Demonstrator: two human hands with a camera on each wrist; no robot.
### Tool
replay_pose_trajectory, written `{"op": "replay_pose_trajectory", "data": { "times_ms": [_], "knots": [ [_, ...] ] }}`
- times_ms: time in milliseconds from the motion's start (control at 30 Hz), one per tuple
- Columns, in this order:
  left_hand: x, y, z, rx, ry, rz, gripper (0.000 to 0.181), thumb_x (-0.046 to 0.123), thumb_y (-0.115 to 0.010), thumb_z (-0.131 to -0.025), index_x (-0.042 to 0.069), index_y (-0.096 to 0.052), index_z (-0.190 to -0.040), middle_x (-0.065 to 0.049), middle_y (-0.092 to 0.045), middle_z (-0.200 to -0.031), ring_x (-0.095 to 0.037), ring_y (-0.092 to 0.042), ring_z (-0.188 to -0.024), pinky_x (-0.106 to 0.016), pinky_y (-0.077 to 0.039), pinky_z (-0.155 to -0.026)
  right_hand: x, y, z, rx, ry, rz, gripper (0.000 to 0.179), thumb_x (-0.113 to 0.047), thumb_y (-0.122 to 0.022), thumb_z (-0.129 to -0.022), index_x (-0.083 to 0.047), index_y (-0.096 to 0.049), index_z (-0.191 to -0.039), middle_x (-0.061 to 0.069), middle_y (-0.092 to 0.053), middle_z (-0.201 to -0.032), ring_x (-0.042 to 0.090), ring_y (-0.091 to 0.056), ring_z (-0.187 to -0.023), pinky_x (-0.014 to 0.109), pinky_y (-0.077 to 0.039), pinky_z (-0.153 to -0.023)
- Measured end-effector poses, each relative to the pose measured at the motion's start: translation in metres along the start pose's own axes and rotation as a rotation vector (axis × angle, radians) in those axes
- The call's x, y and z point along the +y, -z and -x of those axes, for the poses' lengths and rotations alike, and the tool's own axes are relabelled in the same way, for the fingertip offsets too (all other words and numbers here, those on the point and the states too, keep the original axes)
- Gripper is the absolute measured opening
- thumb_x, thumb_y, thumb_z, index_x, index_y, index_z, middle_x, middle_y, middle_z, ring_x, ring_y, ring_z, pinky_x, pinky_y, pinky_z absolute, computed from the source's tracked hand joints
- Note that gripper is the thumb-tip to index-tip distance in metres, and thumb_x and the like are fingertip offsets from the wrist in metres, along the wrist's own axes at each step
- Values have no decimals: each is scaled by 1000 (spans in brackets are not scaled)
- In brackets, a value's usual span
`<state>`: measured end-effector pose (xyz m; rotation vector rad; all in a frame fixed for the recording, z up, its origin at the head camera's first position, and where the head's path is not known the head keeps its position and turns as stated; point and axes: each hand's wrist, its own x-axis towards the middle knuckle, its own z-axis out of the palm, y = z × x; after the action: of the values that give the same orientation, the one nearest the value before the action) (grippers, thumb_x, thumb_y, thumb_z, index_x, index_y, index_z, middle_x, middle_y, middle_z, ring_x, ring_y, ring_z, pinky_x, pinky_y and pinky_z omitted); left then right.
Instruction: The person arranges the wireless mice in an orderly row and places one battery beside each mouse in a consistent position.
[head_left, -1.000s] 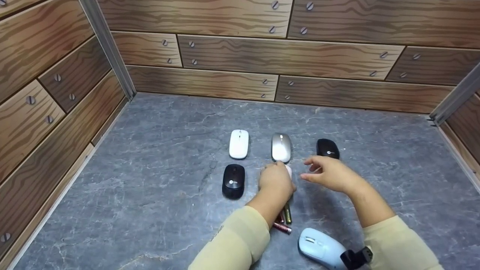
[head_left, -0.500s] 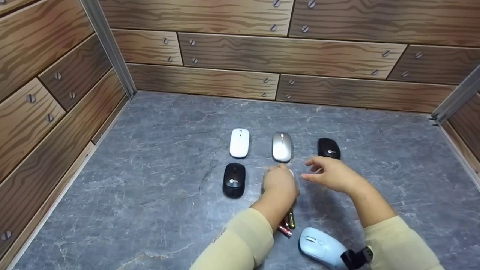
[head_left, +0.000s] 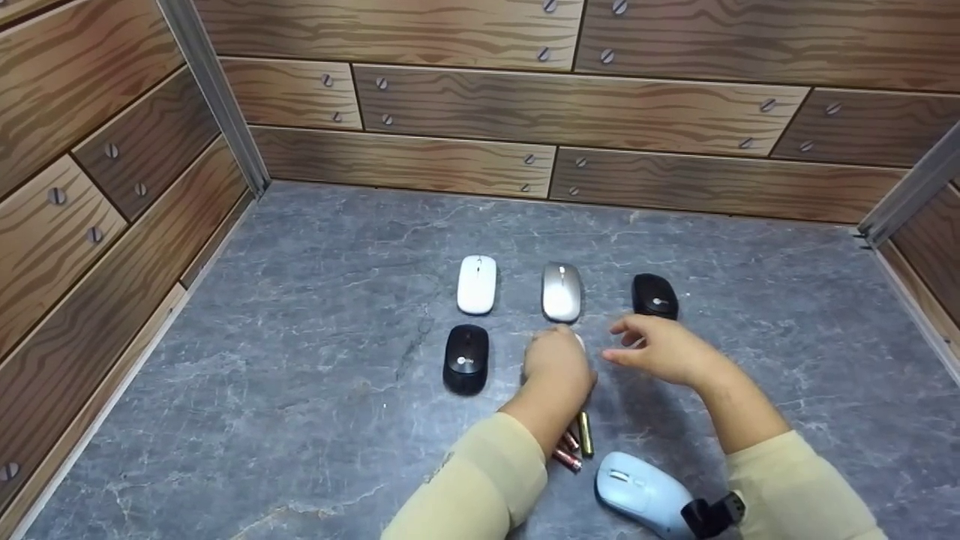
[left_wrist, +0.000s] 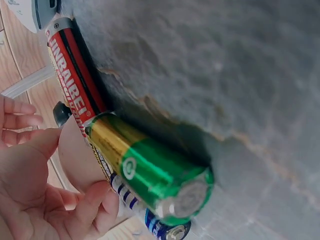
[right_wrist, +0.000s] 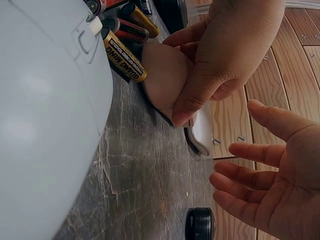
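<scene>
My left hand [head_left: 556, 364] reaches into the middle of the table and grips a pale pink computer mouse [right_wrist: 167, 75] between thumb and fingers. In the head view the hand hides most of that mouse. Right beside it lie several batteries: a green-and-gold one [left_wrist: 150, 165], a red-and-black one [left_wrist: 75, 70] and a blue-and-white one [left_wrist: 167, 227] among them. My right hand [head_left: 660, 349] hovers to the right, fingers spread and loosely bent, holding nothing. In the head view it overlaps the near end of a black mouse [head_left: 654, 294].
A white mouse [head_left: 477, 285] and a silver mouse [head_left: 562, 291] lie in the back row. Another black mouse [head_left: 466, 358] sits left of my left hand. A light blue mouse [head_left: 643, 491] is near the right sleeve. Wood-patterned walls [head_left: 450, 105] enclose the grey table [head_left: 300, 337].
My left hand has shifted slightly right and toward me with the pink mouse. The green-and-gold battery has moved a little right, apart from the red ones. My right hand has stayed in place.
</scene>
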<state>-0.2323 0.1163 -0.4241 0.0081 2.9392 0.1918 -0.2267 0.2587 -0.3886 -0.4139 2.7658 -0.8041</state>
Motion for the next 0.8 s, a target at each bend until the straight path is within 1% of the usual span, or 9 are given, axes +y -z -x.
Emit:
{"op": "replay_pose_trajectory", "data": {
  "times_ms": [100, 200, 333, 433, 533, 600, 667, 733, 800],
  "knots": [
    [0, -1, 0, -2, -6, -12, 78, 50, -68, -73, 4, -43, -132, -10, -61, -110, -18, -59, -95, -27, -52, -74, 0, 1, 1, -4, -4, -4, 51, -37, -64, -84, 2, -56, -115, 25, -59, -107, 38, -56, -99, 43, -50, -75],
    [-1, 0, 1, 1, -15, -26, 80, 54, -67, -72, 4, -43, -131, -9, -61, -111, -18, -59, -96, -26, -51, -75, -1, 2, 1, -6, -7, -5, 50, -36, -64, -84, 2, -55, -115, 24, -59, -106, 38, -56, -99, 42, -50, -75],
    [-4, 2, 4, -17, -58, -56, 76, 56, -64, -75, 4, -45, -127, -6, -58, -112, -17, -57, -100, -25, -50, -78, -3, 4, 2, -14, -11, -15, 50, -35, -64, -84, 2, -55, -116, 25, -59, -107, 37, -57, -98, 40, -51, -74],
    [-7, 7, 5, -52, -96, -80, 75, 59, -59, -78, 5, -44, -128, -4, -54, -120, -18, -54, -106, -25, -48, -83, -4, 5, 2, -18, -14, -21, 51, -36, -64, -84, 2, -55, -117, 26, -58, -108, 37, -57, -98, 39, -51, -73],
    [-11, 13, 4, -65, -90, -37, 77, 60, -59, -77, 6, -44, -129, -3, -56, -120, -18, -55, -107, -27, -49, -82, -6, 7, 3, -16, -11, -13, 50, -36, -63, -84, 2, -55, -117, 25, -59, -108, 37, -57, -98, 41, -51, -75],
    [-14, 17, 3, -63, -74, 34, 76, 59, -62, -75, 7, -46, -129, -4, -58, -115, -18, -56, -104, -29, -50, -80, -7, 7, 4, -13, -8, -6, 50, -37, -63, -85, 1, -55, -117, 25, -59, -108, 37, -57, -98, 42, -50, -76],
    [-17, 21, 3, -58, -64, 111, 71, 56, -65, -75, 8, -50, -125, -6, -60, -111, -18, -57, -102, -31, -51, -77, -8, 8, 5, -10, -2, 2, 51, -38, -63, -84, 1, -55, -116, 25, -59, -108, 37, -57, -98, 44, -50, -77],
    [-22, 26, 4, -57, -79, 161, 68, 53, -66, -75, 8, -51, -124, -7, -61, -109, -20, -58, -101, -33, -51, -77, -9, 9, 6, -8, 5, 8, 51, -39, -63, -84, 0, -55, -117, 24, -59, -108, 38, -57, -99, 44, -49, -78],
    [-27, 30, 6, -53, -107, 190, 64, 51, -65, -77, 7, -53, -122, -8, -61, -109, -21, -58, -100, -33, -51, -79, -10, 9, 7, -8, 14, 11, 51, -38, -63, -84, 0, -55, -116, 24, -59, -108, 38, -57, -99, 44, -50, -78]
  ]
}}
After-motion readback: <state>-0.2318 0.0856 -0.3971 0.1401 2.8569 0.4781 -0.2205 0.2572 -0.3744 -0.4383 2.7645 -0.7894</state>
